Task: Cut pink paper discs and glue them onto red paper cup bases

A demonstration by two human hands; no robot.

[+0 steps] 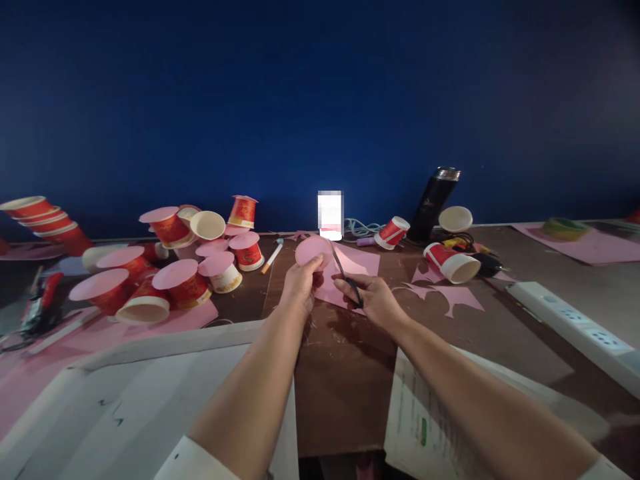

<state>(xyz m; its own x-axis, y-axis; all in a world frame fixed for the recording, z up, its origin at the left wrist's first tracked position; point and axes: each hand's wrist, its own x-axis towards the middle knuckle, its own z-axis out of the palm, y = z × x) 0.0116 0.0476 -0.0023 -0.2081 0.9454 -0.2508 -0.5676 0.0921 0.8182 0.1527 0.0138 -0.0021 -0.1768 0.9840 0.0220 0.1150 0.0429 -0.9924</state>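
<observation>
Between the thumb and fingers of my left hand (301,283) is a pink paper circle (311,249), held up over the table. My right hand (373,300) grips black-handled scissors (354,290). Their blades point up and left, close by the right edge of the circle; whether they touch it I cannot tell. Below both hands lies a pink paper sheet (364,262) on the brown table. Pink paper offcuts (457,298) with curved cuts lie to the right of my right hand.
Several red paper cups topped with pink discs (183,283) crowd the left. A marker (273,257) lies near them. A lit phone (331,215) stands against the blue wall. At right are a black flask (434,203), a tipped cup (453,263) and a power strip (575,320).
</observation>
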